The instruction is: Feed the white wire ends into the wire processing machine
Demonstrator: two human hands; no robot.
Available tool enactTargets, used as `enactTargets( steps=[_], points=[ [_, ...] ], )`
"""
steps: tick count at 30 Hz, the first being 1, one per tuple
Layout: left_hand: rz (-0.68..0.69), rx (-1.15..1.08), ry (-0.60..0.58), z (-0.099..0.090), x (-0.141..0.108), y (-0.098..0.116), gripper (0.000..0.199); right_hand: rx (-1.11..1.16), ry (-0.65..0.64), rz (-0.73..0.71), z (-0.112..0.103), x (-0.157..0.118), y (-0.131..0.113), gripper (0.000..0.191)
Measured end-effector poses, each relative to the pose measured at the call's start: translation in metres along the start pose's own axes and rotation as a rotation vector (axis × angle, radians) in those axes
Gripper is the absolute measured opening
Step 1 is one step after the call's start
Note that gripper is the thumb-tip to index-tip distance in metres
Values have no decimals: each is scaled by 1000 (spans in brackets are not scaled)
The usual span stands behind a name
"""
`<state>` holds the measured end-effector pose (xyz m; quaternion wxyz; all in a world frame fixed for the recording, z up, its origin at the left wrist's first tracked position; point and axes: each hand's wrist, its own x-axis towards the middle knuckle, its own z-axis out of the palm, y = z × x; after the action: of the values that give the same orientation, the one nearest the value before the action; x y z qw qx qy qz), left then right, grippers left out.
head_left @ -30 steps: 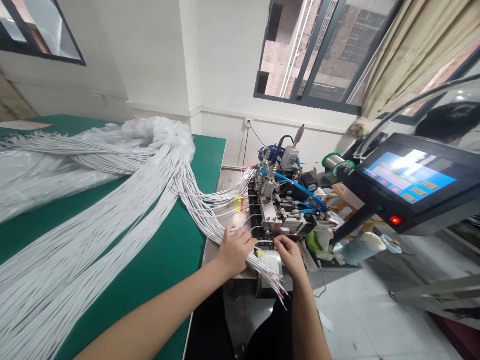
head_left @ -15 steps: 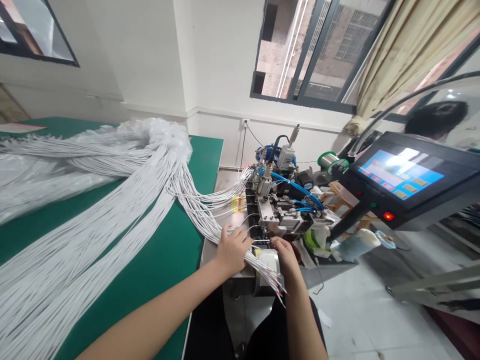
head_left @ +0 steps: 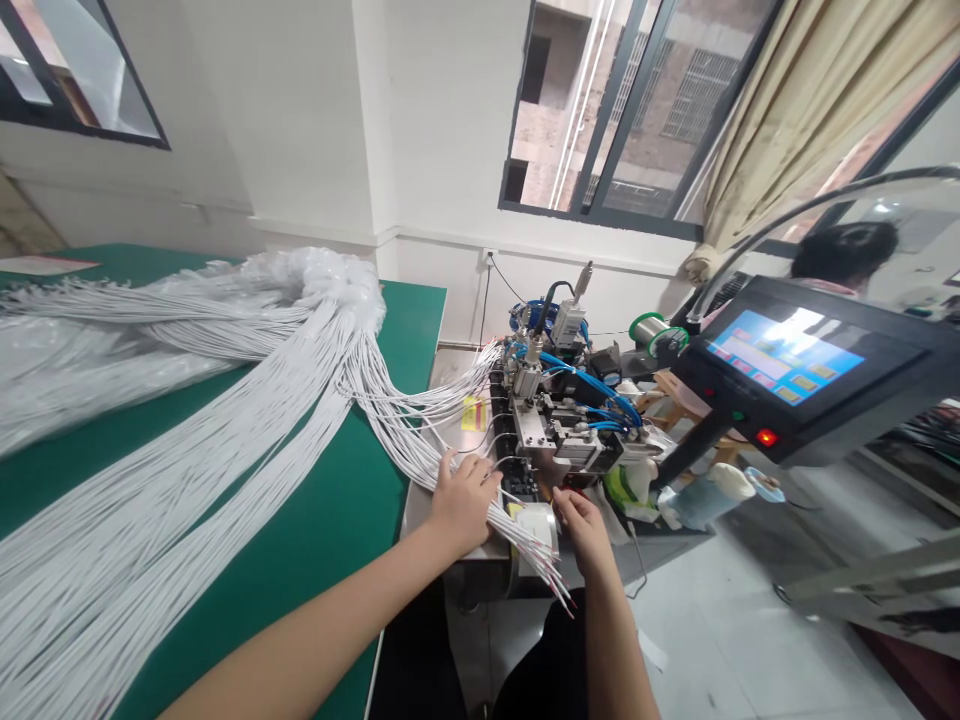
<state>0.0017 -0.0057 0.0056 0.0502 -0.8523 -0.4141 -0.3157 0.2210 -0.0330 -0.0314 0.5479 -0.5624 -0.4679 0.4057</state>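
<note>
My left hand (head_left: 463, 502) is closed around a bundle of thin white cables (head_left: 424, 462) beside the machine's front end. The cables' loose ends, some with red tips (head_left: 555, 580), poke out past my fingers to the lower right. My right hand (head_left: 585, 525) hovers at the near end of the benchtop machine (head_left: 536, 400), its thumb and forefinger slightly apart and bent toward the black cable holder (head_left: 519, 480). No cable shows between those fingertips. Several white cables run into the machine's left side.
A green table (head_left: 330, 560) on the left carries long white cables (head_left: 225, 440) and clear plastic wrapping (head_left: 322, 275). A touchscreen panel (head_left: 787, 360) stands at the right, near a wire spool (head_left: 660, 338). Behind the panel a person's head (head_left: 844, 252) shows.
My right hand has drawn back slightly to the right, and the white cable that stretched to its fingers no longer shows there. My left hand keeps its hold on the bundle.
</note>
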Motion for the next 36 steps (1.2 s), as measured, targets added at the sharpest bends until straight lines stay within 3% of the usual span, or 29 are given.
enactTargets(
  steps=[8, 14, 19, 23, 27, 32, 36],
  points=[
    [102, -25, 105, 1, 0, -2, 31, -155, -32, -171, 0, -9, -27, 36],
    [106, -55, 123, -1, 0, -3, 34, -347, -204, -377, 4, -7, -48, 20],
    [117, -66, 140, -1, 1, -4, 34, -379, -335, -482, 17, -2, -57, 18],
    [125, -55, 123, 0, 1, -4, 35, -347, -282, -525, 24, 0, -55, 12],
    [54, -10, 139, -1, 1, -2, 31, -357, -142, -532, 27, 4, -49, 12],
    [-60, 66, 183, -5, 3, 2, 26, -307, 1, -470, 24, 9, -44, 15],
    [-74, 96, 201, -5, 4, 3, 25, -165, 15, -403, 20, 8, -44, 16]
  ],
)
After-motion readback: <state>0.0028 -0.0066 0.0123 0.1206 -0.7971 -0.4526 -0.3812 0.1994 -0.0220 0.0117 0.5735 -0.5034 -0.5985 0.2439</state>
